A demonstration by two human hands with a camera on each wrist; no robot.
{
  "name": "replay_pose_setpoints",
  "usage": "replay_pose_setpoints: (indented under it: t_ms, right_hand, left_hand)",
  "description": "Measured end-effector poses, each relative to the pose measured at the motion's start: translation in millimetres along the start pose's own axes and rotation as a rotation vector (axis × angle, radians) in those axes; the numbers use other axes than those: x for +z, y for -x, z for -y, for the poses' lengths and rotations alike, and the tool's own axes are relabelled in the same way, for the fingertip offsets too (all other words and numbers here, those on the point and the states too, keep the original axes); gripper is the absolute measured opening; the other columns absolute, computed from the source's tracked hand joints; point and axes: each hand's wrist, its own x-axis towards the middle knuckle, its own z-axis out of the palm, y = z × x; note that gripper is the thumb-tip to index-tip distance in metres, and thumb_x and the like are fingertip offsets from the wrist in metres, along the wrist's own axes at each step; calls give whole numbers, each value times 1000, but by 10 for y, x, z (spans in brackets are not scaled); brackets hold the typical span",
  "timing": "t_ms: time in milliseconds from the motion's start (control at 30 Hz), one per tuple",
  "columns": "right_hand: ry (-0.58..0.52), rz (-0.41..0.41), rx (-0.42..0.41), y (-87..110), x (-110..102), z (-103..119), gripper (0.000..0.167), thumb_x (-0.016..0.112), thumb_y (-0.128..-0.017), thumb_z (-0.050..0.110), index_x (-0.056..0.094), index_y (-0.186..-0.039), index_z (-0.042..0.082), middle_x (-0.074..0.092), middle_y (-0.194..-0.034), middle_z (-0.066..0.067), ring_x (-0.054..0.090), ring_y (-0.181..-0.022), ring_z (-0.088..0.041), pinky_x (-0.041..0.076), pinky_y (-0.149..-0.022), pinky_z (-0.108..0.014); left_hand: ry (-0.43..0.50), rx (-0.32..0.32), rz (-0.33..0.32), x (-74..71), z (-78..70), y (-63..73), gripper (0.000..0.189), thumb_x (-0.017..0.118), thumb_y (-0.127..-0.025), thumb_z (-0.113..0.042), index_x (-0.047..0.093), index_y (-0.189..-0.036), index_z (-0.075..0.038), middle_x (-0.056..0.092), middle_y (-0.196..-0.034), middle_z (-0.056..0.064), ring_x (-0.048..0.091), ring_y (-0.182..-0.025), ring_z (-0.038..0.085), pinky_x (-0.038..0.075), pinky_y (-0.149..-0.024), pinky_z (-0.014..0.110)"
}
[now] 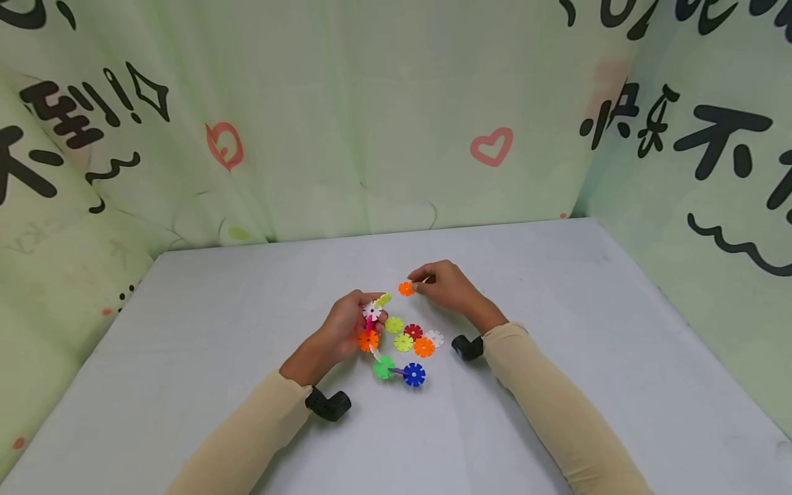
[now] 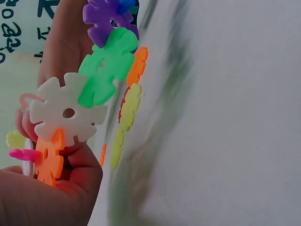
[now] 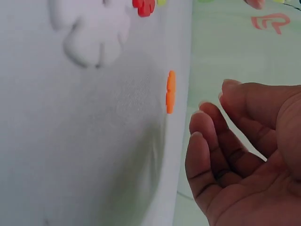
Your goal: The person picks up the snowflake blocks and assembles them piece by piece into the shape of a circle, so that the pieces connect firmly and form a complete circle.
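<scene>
In the head view my left hand (image 1: 342, 326) grips a chain of interlocking snowflake discs. Notched white (image 2: 69, 112), orange (image 2: 49, 160), green (image 2: 109, 66) and purple (image 2: 107, 21) discs show close up in the left wrist view. The chain hangs down from the fingers and ends in a blue disc (image 1: 414, 375) near the table. A yellow disc (image 1: 383, 300) tops it by the fingertips. My right hand (image 1: 448, 285) is beside a loose orange disc (image 1: 405, 289). In the right wrist view its loosely bent fingers hold nothing, and that orange disc (image 3: 170, 92) lies apart from them on the table.
Several loose discs lie between the hands: yellow (image 1: 404, 342), red (image 1: 413, 332), white (image 1: 435, 338) and orange (image 1: 423, 348). They rest on a white-covered table (image 1: 247, 330). A pale green curtain (image 1: 371, 124) stands behind its far edge. Black wrist cameras (image 1: 331, 405) sit on both wrists.
</scene>
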Motion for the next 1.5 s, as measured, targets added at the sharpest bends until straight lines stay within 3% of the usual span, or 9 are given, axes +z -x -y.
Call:
replay_pose_setpoints:
  t_ms: [133, 267, 400, 600, 833, 1100, 1300, 1500]
  right_hand:
    - [8, -1, 47, -58, 13, -13, 25, 62, -94, 9, 70, -117, 4, 67, -111, -9, 59, -98, -25, 51, -85, -34]
    - [-4, 12, 88, -105, 41, -22, 27, 61, -93, 8, 68, -119, 3, 65, -114, -11, 59, -103, -27, 50, -90, -37]
    - [-1, 25, 124, -157, 90, -20, 30, 61, -92, 7, 67, -121, 3, 63, -117, -13, 57, -107, -29, 47, -95, -40]
    - [80, 51, 179, -234, 167, -19, 30, 65, -91, 10, 67, -120, 6, 60, -118, -11, 54, -109, -28, 44, -98, -40]
    - [102, 49, 143, -219, 171, -25, 26, 71, -88, 10, 61, -111, 7, 58, -101, -10, 54, -92, -25, 49, -84, -35]
    - [43, 68, 107, -154, 118, -39, 24, 63, -91, 11, 64, -115, 11, 59, -92, -8, 54, -80, -24, 49, -70, -30]
    - [-96, 71, 14, -75, 50, -33, 28, 59, -91, 5, 65, -118, 7, 64, -84, -10, 56, -68, -23, 48, -64, -29]
    - [-229, 75, -31, 23, -14, 30, 26, 59, -93, 8, 65, -119, 6, 68, -88, -16, 59, -70, -24, 51, -69, -37]
  left_hand:
    - [-11, -1, 23, -10, 0, 0, 46, 33, -101, -30, 50, -133, -2, 52, -81, 7, 46, -64, 13, 47, -62, 20]
    - [-101, 17, 35, -9, -6, -20, 55, 47, -100, -47, 54, -131, -3, 49, -77, 4, 46, -65, 12, 44, -62, 19]
    - [-169, 24, 39, 5, -3, -31, 53, 57, -98, -41, 55, -131, -1, 50, -77, 3, 48, -65, 12, 45, -62, 18]
    - [-144, 15, 41, 15, -6, -29, 49, 56, -99, -36, 56, -130, 1, 53, -81, 4, 48, -63, 11, 45, -61, 16]
    - [-167, 23, 33, 2, -14, -28, 48, 55, -99, -37, 57, -129, 0, 52, -80, 4, 48, -64, 11, 45, -62, 17]
    - [-160, 8, 23, -15, -14, -38, 48, 54, -100, -38, 57, -128, 1, 49, -77, 3, 46, -64, 11, 43, -60, 17]
    - [-194, 21, 23, -19, -2, -63, 49, 53, -99, -39, 58, -128, 0, 51, -81, 4, 47, -68, 12, 43, -61, 18]
    - [-210, 33, 23, -7, 12, -92, 49, 52, -99, -40, 60, -127, 0, 52, -84, 5, 47, -70, 12, 43, -63, 18]
